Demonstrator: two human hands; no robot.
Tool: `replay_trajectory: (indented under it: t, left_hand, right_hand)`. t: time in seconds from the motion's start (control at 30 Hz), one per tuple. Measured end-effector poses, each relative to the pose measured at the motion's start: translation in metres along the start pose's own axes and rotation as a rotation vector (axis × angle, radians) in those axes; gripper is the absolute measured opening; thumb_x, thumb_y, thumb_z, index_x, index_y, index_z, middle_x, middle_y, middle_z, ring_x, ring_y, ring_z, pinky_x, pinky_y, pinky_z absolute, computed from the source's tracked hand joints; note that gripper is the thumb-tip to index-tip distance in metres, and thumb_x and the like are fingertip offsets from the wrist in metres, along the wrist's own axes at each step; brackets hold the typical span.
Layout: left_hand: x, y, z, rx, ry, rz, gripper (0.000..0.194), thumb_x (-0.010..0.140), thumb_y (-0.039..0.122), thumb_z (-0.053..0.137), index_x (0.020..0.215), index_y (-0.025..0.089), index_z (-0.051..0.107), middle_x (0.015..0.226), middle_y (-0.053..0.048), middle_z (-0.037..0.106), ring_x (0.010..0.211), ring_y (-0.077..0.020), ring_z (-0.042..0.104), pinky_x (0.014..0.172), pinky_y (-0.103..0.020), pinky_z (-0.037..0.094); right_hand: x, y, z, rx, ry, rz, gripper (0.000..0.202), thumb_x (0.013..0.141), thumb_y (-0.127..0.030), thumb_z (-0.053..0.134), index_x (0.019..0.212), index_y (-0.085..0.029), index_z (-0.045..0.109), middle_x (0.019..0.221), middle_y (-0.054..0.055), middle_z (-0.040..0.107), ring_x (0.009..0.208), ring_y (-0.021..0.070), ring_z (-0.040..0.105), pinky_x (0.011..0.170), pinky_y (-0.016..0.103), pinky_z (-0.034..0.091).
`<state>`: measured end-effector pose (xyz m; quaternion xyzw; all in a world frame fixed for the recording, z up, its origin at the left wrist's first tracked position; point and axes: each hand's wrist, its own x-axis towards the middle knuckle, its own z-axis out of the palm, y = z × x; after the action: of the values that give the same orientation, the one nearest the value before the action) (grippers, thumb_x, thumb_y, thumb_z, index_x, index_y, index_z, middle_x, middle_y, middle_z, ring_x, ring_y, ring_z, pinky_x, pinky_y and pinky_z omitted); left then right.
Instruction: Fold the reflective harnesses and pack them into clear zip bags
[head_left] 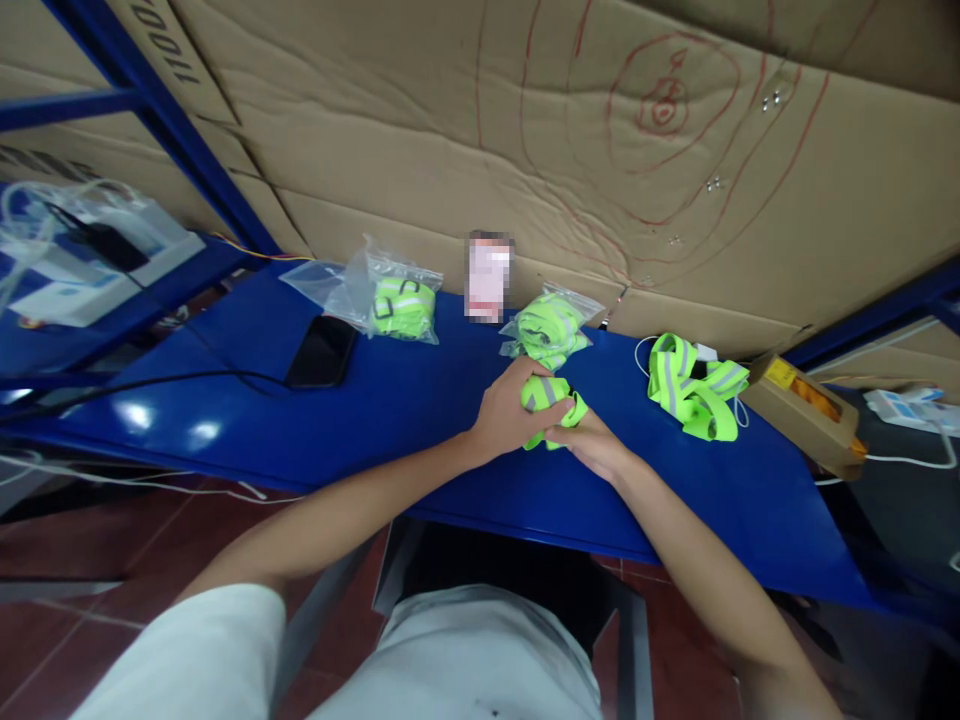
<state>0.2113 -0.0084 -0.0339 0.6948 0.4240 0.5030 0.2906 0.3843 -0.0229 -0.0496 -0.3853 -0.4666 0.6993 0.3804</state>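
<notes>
While two hands (504,412) (596,445) clasp one bundle (541,394), one carton (802,420) sits right.

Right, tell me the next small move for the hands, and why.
I'd probably press the green strap bundle snugger between the left hand and right hand: both already hold it, no bag shows around it, and the leftmost green bundle lies compactly in a clear bag.
</notes>
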Motion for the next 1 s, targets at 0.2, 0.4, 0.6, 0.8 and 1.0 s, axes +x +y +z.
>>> replay_trajectory:
  t: [0.2, 0.4, 0.6, 0.8, 1.0]
  left_hand:
    - [-0.002, -0.006, 0.001, -0.038, -0.048, 0.187, 0.040, 0.083, 0.052, 0.075, 0.106, 0.022, 0.061, 0.108, -0.008, 0.063, 0.104, -0.0276, 0.066, 0.092, -0.047, 0.053]
    - [0.045, -0.030, -0.047, -0.076, 0.000, 0.196, 0.048, 0.102, 0.062, 0.040, 0.124, 0.023, 0.055, 0.124, -0.010, 0.065, 0.114, -0.0217, 0.064, 0.097, -0.040, 0.052]
    - [0.125, -0.114, -0.182, 0.390, 0.515, -0.127, 0.049, 0.093, 0.032, 0.070, 0.135, 0.026, 0.046, 0.151, -0.009, 0.048, 0.142, -0.0208, 0.039, 0.124, -0.046, 0.024]
    - [0.129, -0.140, -0.217, 0.513, 0.468, -0.487, 0.033, 0.093, 0.028, 0.069, 0.113, 0.004, 0.059, 0.130, -0.015, 0.064, 0.134, -0.0329, 0.049, 0.116, -0.062, 0.027]
    - [0.113, -0.096, -0.215, 0.709, 0.521, -0.180, 0.024, 0.101, 0.022, 0.060, 0.113, 0.001, 0.055, 0.135, -0.009, 0.057, 0.127, -0.0224, 0.049, 0.113, -0.042, 0.037]
  right_hand:
    - [0.002, 0.006, 0.009, -0.126, 0.102, -0.087, 0.061, 0.054, -0.032, 0.097, 0.107, -0.019, 0.071, 0.101, 0.004, 0.078, 0.093, 0.0245, 0.074, 0.086, 0.040, 0.062]
    - [-0.004, 0.002, 0.008, -0.131, 0.265, -0.136, 0.057, 0.061, -0.041, 0.095, 0.109, -0.019, 0.073, 0.099, 0.007, 0.079, 0.086, 0.0279, 0.075, 0.072, 0.041, 0.065]
    - [-0.001, -0.002, 0.003, -0.161, 0.353, -0.102, 0.055, 0.062, -0.040, 0.094, 0.109, -0.018, 0.074, 0.104, 0.008, 0.079, 0.091, 0.0286, 0.075, 0.072, 0.041, 0.067]
    - [0.004, 0.006, 0.003, -0.193, 0.372, -0.010, 0.054, 0.063, -0.041, 0.094, 0.108, -0.018, 0.075, 0.109, 0.010, 0.078, 0.093, 0.0294, 0.075, 0.072, 0.040, 0.067]
    - [0.005, 0.007, -0.001, -0.182, 0.392, -0.009, 0.061, 0.061, -0.041, 0.095, 0.113, -0.018, 0.073, 0.110, 0.010, 0.078, 0.094, 0.0291, 0.076, 0.072, 0.039, 0.068]
